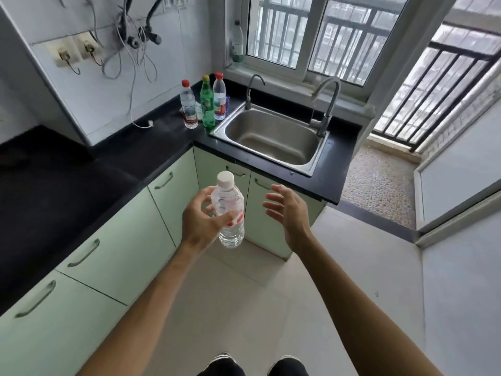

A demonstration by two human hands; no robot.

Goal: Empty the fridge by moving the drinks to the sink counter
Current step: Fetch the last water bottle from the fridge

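I count one clear white-capped plastic water bottle [229, 204], gripped upright by left hand [202, 215], short of the counter; right hand [287, 210] spread, empty. On black counter [162, 131] beside steel sink [271, 156]: two clear red-capped bottles [189, 104] [219, 96], one green yellow-capped bottle [207, 104]

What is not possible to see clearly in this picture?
Head view:
- Fridge: outside the frame.
- Clear plastic bottle with white cap: label partly covered by the left hand.
- Small blue object: mostly hidden behind the red-capped clear bottle.
- Green plastic bottle: label too small to read.
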